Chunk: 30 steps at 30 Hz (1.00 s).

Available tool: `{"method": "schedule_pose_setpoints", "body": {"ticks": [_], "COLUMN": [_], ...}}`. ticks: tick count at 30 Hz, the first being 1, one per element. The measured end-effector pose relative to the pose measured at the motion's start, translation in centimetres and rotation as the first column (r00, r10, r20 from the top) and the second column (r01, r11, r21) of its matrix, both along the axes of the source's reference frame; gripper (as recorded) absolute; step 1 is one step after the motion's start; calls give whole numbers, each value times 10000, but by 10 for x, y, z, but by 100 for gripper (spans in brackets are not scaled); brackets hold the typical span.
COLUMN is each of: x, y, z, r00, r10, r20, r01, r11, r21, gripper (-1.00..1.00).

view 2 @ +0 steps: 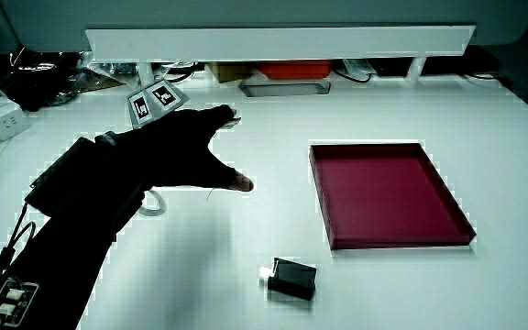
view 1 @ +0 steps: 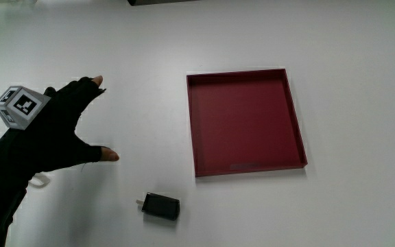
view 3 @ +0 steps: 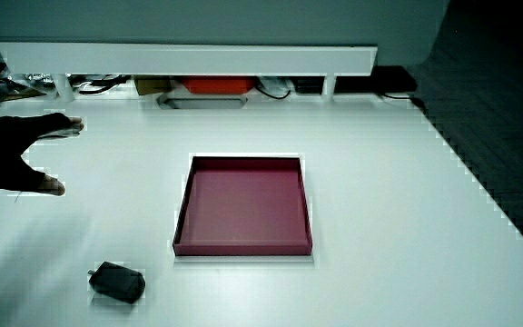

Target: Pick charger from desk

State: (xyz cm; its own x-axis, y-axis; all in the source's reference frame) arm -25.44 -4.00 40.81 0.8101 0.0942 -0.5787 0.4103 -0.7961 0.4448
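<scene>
The hand [view 1: 53, 130] is hovering over the bare white desk [view 1: 115, 41], fingers spread and holding nothing, with the patterned cube [view 1: 20, 106] sitting on its back. The black charger [view 1: 161, 206] is lying on the desk near the person's edge, nearer to the person than the hand, well apart from it. The shallow red tray [view 1: 247, 75] is resting near the desk's middle, beside the charger but not touching it.

Bright, even overhead light washed my white table [view 1: 266, 213] nearly to blank in the main view, leaving only faint shadows beneath my hand [view 1: 53, 130] and the charger [view 1: 161, 206]. In both side views the light fell off toward the corners, and a soft sheen lay on the tabletop near the charger [view 3: 117, 282]. My hand [view 2: 168, 156] read as an almost detail-less black shape.
</scene>
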Motion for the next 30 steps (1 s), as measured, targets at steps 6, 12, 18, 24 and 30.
{"method": "schedule_pose_setpoints", "body": {"ticks": [6, 12, 18, 24, 30], "x": [1, 14, 35, 48, 60], "y": [4, 15, 33, 48, 61], "z": [-2, -3, 8, 18, 31], "r00": [9997, 9889, 9776, 9872, 9690], "r10": [196, 1304, 2105, 1547, 2434], "r20": [123, 707, 61, -384, -426], "r01": [-195, -1358, -2105, -1576, -2448], "r11": [9998, 9877, 9756, 9830, 9691], "r21": [-43, 771, 624, -937, -317], "gripper": [0, 0, 0, 0, 0]}}
